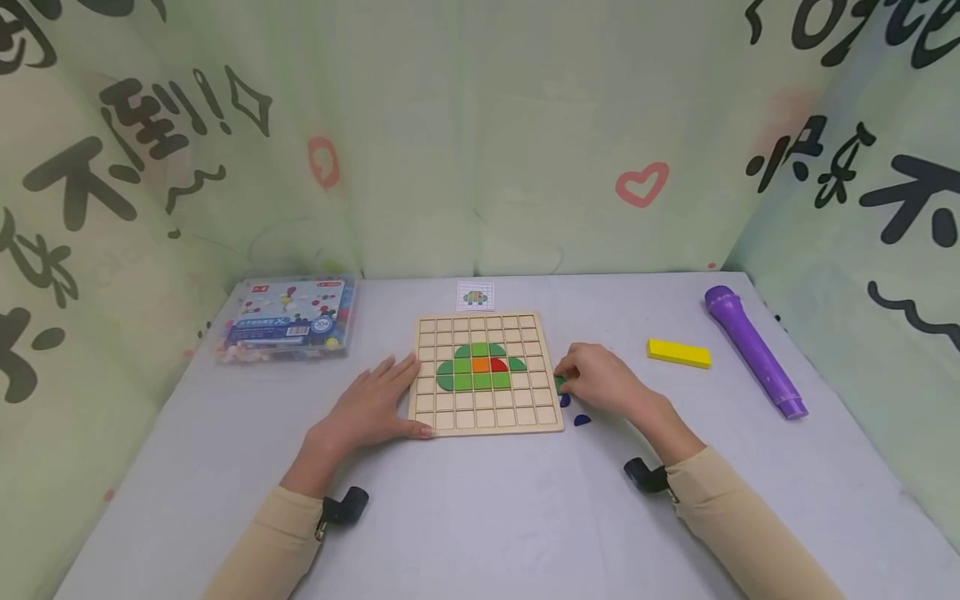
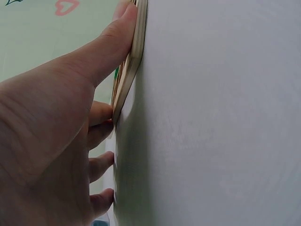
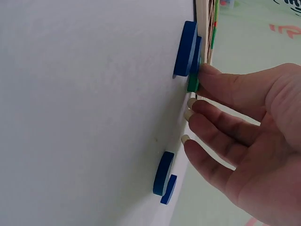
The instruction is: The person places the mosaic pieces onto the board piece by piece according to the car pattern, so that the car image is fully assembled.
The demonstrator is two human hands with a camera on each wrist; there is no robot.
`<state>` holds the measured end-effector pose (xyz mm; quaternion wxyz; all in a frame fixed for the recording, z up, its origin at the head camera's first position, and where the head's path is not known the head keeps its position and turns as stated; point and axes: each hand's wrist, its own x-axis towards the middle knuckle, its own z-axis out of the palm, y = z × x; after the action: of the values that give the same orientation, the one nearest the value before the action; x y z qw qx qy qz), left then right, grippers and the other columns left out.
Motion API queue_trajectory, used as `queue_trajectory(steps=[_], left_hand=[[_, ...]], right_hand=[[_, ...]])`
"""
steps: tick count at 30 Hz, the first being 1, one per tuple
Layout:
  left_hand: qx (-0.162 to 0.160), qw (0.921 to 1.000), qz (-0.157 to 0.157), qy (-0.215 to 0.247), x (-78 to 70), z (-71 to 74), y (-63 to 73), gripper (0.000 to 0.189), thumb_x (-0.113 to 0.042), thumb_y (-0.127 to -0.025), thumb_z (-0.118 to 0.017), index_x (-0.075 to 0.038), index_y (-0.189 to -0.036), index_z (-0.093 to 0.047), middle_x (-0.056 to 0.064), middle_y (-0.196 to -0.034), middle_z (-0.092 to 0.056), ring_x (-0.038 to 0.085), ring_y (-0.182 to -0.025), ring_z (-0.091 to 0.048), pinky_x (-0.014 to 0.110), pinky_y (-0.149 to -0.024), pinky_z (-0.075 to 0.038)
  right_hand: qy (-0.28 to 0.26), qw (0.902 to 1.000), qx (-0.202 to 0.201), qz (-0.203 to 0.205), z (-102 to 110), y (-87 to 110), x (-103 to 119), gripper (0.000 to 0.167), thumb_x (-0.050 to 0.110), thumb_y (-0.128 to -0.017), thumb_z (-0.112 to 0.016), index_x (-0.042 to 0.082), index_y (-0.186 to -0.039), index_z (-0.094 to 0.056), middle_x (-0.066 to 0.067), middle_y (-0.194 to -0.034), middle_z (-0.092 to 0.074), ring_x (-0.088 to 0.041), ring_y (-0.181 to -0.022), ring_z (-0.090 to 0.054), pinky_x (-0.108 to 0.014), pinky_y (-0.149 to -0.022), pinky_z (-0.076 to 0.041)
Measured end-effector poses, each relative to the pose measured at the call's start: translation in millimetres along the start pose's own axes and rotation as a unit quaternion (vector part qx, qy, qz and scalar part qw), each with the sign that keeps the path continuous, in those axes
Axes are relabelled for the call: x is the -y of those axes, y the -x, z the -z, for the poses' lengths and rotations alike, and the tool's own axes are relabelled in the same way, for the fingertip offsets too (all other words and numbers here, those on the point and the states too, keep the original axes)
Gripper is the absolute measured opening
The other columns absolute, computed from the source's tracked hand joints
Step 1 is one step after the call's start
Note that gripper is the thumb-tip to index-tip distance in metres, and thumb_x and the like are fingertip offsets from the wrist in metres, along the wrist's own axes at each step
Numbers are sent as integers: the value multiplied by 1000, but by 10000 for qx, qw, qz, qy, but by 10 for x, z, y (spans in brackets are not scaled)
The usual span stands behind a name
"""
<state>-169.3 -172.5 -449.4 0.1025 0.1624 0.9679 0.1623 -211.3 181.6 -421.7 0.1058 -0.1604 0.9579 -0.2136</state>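
Observation:
A square wooden grid board (image 1: pixel 465 415) lies on the table, with green, orange and red pieces set in its middle. My left hand (image 1: pixel 373 400) rests at its left side, fingers spread along the edge and thumb (image 2: pixel 115 40) on the near corner. Just off the board's right edge, my right hand (image 1: pixel 600 379) pinches a small green piece (image 3: pixel 193 84), largely hidden by the thumb and fingers. Close by on the table is a dark blue half-round piece (image 1: pixel 582 420). The right wrist view shows several blue pieces (image 3: pixel 185 49), some of them covered by the hand from above.
Behind the board lies a small picture card (image 1: pixel 476 296). A clear plastic box (image 1: pixel 288 321) with a printed label stands at back left. To the right are a yellow bar (image 1: pixel 678 353) and a purple tube (image 1: pixel 753 350). Printed curtains (image 1: pixel 480 167) enclose the table.

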Motion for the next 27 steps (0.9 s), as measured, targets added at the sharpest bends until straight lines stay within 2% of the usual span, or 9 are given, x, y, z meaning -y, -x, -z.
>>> queue_trajectory(steps=[4, 9, 17, 27], left_hand=[[0, 10000, -27, 0, 10, -6, -6, 117, -74, -71, -72, -14, -159, -24, 4, -167, -21, 37, -155, -16, 61, -123, -19], [-11, 10000, -37, 7, 12, -16, -13, 117, -74, -71, -72, -14, -159, -25, 3, -167, -21, 36, -155, -16, 60, -123, -19], [-21, 10000, -31, -14, 16, -8, -7, 116, -73, -71, -72, -14, -159, -25, 3, -167, -21, 36, -155, -16, 60, -123, -19], [70, 10000, 1, 7, -5, 10, 2, 116, -74, -71, -72, -14, -159, -24, 3, -167, -20, 36, -155, -15, 60, -124, -19]], right_hand=[[-28, 10000, 24, 65, 27, 8, -9, 9, 2, -83, -72, 8, -90, -73, -2, -78, -62, -18, -73, -53, -27, -63, -45], [-103, 9997, -45, 224, 58, 10, -30, 12, -1, -84, -69, 9, -81, -64, -3, -73, -58, -19, -71, -52, -28, -62, -42], [-359, 9970, -385, 558, 34, -44, 61, 17, -6, -84, -67, 10, -80, -62, -2, -75, -59, -20, -76, -53, -30, -66, -44], [-694, 9895, -189, 1254, -126, -209, 254, 15, -4, -84, -72, 9, -83, -65, -2, -84, -65, -17, -81, -56, -29, -71, -50]])
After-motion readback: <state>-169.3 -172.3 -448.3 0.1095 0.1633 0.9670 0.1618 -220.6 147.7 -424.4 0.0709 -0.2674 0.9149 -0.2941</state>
